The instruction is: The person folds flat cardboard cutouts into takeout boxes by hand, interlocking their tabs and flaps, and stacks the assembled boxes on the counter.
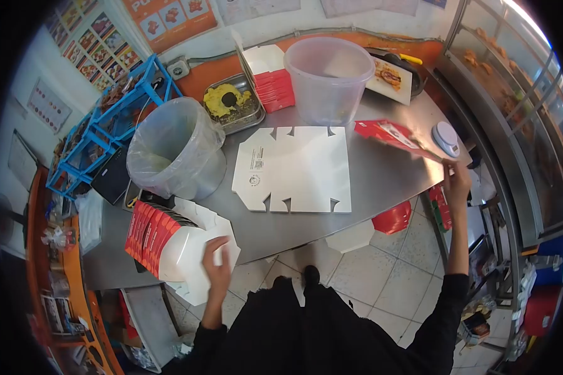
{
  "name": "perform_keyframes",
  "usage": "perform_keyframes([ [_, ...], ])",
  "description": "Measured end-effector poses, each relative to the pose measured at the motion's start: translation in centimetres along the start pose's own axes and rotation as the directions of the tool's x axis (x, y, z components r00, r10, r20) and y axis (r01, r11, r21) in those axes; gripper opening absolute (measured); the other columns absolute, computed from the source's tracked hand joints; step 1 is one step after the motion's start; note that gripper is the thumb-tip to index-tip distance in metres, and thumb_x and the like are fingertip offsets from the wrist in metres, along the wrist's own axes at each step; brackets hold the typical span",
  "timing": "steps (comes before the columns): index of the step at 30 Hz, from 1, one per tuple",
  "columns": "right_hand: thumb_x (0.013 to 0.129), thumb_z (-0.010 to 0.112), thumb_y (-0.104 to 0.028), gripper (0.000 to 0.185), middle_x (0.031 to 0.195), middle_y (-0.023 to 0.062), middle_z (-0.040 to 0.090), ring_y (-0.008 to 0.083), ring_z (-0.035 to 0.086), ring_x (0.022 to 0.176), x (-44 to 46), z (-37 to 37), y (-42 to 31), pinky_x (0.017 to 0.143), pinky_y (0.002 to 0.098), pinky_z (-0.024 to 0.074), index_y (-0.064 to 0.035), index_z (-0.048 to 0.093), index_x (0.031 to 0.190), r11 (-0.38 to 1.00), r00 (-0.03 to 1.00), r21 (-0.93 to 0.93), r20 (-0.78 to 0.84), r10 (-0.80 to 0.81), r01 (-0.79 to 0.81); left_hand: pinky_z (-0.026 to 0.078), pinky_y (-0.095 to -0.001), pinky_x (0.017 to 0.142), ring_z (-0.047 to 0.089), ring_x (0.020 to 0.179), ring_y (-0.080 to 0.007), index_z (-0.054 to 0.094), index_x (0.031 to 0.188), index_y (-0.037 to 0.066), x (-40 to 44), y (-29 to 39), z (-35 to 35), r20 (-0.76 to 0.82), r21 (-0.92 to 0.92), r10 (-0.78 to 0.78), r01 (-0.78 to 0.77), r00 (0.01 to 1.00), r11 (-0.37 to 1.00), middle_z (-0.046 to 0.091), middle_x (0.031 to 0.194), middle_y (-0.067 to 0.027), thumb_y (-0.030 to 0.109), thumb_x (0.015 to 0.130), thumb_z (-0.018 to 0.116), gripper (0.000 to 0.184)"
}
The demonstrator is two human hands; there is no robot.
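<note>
My right hand (457, 182) pinches the edge of a flat red-and-white carton sheet (391, 134), which is tilted above the right side of the steel table. My left hand (216, 265) has its fingers apart and holds nothing. It is in front of a nested stack of red-and-white food cartons (156, 234); whether it touches the nearest white carton wall I cannot tell. Between my hands lie flat white carton blanks (300, 169) with notched edges, printed side marks at their left.
A bag-lined bucket (172, 147) and a clear plastic tub (326, 81) stand on the table (256, 234). Behind are a metal tray of yellow food (231, 103), more red cartons (274, 89) and a small white scale (446, 137). A blue rack (97, 140) is at left, a glass food cabinet (507, 81) at right.
</note>
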State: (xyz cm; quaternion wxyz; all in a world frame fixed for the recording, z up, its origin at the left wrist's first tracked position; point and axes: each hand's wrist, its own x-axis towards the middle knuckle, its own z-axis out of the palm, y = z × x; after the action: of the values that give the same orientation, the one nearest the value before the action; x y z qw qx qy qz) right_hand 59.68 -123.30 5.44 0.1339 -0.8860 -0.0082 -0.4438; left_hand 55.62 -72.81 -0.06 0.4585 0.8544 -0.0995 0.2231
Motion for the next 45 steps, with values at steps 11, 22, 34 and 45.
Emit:
perform_keyframes([
  [11, 0.063, 0.066, -0.008, 0.016, 0.077, 0.0006, 0.06, 0.0162, 0.057, 0.068, -1.4, -13.0, -20.9, 0.055, 0.0264, 0.044, -0.0135, 0.059, 0.076, 0.586, 0.591, 0.398, 0.125, -0.797, 0.706, 0.043, -0.0354, 0.084, 0.052, 0.098, -0.0222, 0.039, 0.117, 0.002, 3.3, 12.7, 8.2, 0.921, -0.301, 0.175, 0.921, 0.348, -0.248, 0.049, 0.112, -0.012, 0.029, 0.085, 0.047, 0.043],
  [22, 0.064, 0.052, -0.007, 0.045, 0.103, 0.0053, 0.055, 0.0202, 0.057, 0.086, -9.7, -20.3, -31.0, 0.064, 0.027, 0.0517, -0.023, 0.056, 0.106, 0.842, 0.66, 0.259, 0.529, -0.533, 0.473, 0.047, -0.0281, 0.076, 0.055, 0.087, -0.0135, 0.049, 0.102, 0.003, -6.7, 14.6, -3.3, 0.73, -0.682, -0.025, 0.725, 0.683, -0.096, 0.055, 0.094, -0.0049, 0.006, 0.079, 0.056, 0.024],
  [34, 0.063, 0.066, -0.01, 0.025, 0.103, 0.0041, 0.058, 0.0205, 0.059, 0.078, -12.0, -26.6, -37.0, 0.055, 0.0241, 0.0509, -0.0119, 0.064, 0.088, 0.648, 0.627, 0.251, 0.167, -0.761, 0.719, 0.045, -0.0277, 0.078, 0.054, 0.09, -0.0127, 0.046, 0.105, 0.003, -13.9, 17.5, -11.2, 0.619, -0.741, 0.056, 0.607, 0.783, -0.287, 0.053, 0.098, -0.0047, 0.003, 0.079, 0.054, 0.027],
  [45, 0.063, 0.068, -0.003, 0.006, 0.107, 0.0181, 0.055, 0.0305, 0.06, 0.084, -14.5, -34.0, -38.1, 0.065, 0.032, 0.0527, -0.0042, 0.063, 0.064, 0.475, 0.883, 0.864, 0.082, -0.461, 0.168, 0.047, -0.0296, 0.08, 0.051, 0.101, -0.0162, 0.047, 0.111, 0.007, -19.9, 21.4, -9.2, 0.167, -0.509, 0.468, 0.482, 0.868, -0.713, 0.053, 0.109, -0.0061, 0.006, 0.079, 0.056, 0.034],
])
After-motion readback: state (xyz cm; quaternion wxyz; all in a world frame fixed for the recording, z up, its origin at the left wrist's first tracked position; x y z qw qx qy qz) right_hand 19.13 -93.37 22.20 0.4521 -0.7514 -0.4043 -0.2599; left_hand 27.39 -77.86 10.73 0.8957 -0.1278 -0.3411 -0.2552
